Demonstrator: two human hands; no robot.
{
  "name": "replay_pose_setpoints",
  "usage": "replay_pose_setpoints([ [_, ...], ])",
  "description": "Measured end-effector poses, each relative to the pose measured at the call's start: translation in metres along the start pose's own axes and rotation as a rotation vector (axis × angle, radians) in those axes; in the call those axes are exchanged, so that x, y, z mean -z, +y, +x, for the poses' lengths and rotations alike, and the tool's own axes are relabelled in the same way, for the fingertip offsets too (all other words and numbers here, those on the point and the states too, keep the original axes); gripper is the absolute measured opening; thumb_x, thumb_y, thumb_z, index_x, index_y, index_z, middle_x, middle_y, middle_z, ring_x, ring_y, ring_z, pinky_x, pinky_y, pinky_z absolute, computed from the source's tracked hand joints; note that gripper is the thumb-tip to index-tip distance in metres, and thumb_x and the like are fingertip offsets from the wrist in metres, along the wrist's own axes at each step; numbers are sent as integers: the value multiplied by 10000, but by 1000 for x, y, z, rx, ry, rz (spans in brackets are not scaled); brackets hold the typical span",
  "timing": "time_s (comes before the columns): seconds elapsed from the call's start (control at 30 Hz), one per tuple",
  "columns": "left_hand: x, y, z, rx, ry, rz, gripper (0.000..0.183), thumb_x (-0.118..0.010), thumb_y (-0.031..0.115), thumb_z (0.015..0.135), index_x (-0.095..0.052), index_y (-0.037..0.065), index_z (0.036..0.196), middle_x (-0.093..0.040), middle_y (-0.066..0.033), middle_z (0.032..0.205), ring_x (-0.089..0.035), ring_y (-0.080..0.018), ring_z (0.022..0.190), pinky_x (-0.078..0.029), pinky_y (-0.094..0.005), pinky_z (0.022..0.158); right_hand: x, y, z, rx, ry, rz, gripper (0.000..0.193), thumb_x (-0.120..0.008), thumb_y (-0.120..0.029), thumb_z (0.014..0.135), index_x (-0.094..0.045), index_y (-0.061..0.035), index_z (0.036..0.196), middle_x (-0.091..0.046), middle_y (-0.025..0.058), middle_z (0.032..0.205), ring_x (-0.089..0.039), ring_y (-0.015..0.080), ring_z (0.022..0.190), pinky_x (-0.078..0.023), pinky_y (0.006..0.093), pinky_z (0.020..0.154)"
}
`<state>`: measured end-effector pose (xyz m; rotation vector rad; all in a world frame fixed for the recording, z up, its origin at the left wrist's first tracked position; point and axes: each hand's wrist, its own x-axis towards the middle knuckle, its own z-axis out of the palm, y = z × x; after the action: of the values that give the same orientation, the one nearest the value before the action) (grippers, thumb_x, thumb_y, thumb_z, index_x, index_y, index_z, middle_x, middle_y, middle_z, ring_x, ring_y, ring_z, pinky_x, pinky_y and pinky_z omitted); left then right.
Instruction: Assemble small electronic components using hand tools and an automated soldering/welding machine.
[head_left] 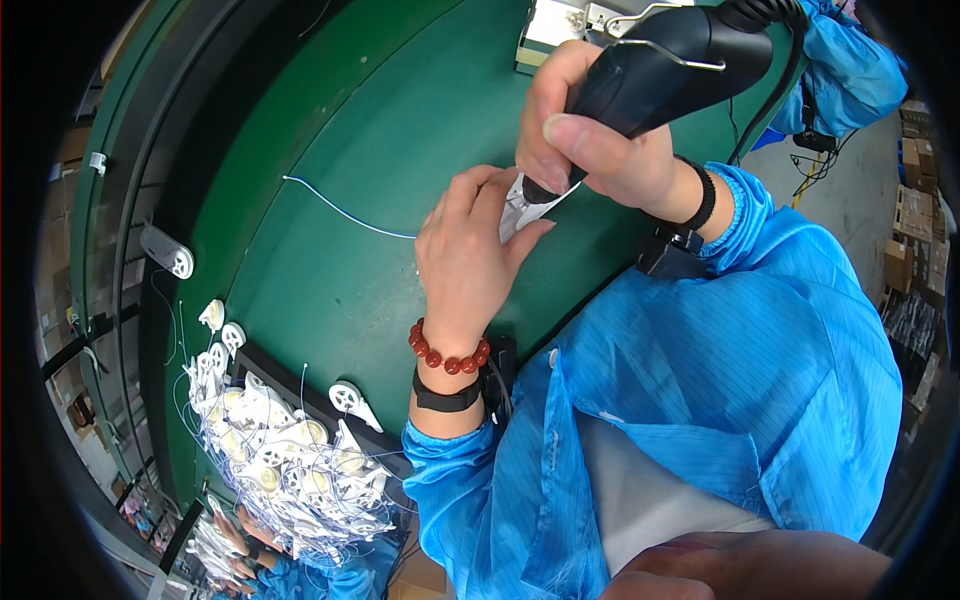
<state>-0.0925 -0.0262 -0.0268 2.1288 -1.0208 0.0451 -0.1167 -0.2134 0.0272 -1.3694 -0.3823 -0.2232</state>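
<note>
Head view: mid-operation on one piece, judging by the layout. Left hand [470, 255] pins a small white plastic part [520, 205] flat on the green table [400, 110], grip closed around it from the near side. Right hand [590, 135] wraps fully around a black powered driver [670, 60], tip pressed down onto the part.

Part sits centre of the table, just ahead of the person's chest. It looks thin, white, flat, with a pointed edge; mostly hidden under fingers and tool tip, so can't tell the fastening state. A thin white wire [345, 212] runs left from it across the table.

Left to do, likely plenty: a heap of similar white parts with wires [290, 460] fills a tray at lower left, a few more round white pieces [225, 335] lie loose near it. No finished stack visible, so count done unknown.
</note>
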Motion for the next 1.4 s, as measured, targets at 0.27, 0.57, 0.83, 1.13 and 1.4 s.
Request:
replay_pose_setpoints([
  [0.27, 1, 1, -4, 4, 0, 4, 437, -878, 248, 689, -692, 69, 1042, -657, -23, 1104, -689, -260, 876, -556, -375, 697, -4, 4, -3, 0, -29, -9, 130, -573, -101, 984, -464, -30, 982, -570, 78, 665, -529, 133, 553, -477, 302, 553],
  [0.57, -2, 0, -5, 27, -44, 40, 440, -862, 266, 702, -684, 84, 1061, -654, -27, 1094, -694, -265, 862, -554, -379, 682, -4, 10, -13, 35, -56, -67, 187, -612, -117, 970, -446, -31, 971, -568, 80, 678, -541, 128, 567, -489, 293, 578],
  [0.83, 2, -6, -12, -11, -15, 55, 508, -866, 262, 730, -649, 66, 1145, -678, -83, 1049, -689, -328, 857, -556, -407, 667, -15, 15, -15, 45, -53, 10, 210, -638, -123, 949, -463, -10, 928, -561, 78, 685, -544, 135, 576, -479, 292, 575],
  [1.13, 0, -1, -11, 13, -35, 85, 494, -848, 281, 737, -654, 80, 1145, -676, -66, 1059, -686, -303, 864, -559, -396, 683, -14, 23, -22, 111, -12, 66, 248, -693, -118, 918, -468, -35, 980, -576, 66, 724, -556, 126, 601, -492, 289, 589],
  [1.4, 25, 1, 3, 87, -345, 231, 628, -868, 342, 707, -606, 40, 1191, -662, -139, 990, -657, -372, 892, -539, -451, 758, -6, 4, -23, 79, 1, 162, 185, -698, -44, 892, -546, -38, 999, -594, 45, 876, -591, 119, 785, -489, 287, 675],
])
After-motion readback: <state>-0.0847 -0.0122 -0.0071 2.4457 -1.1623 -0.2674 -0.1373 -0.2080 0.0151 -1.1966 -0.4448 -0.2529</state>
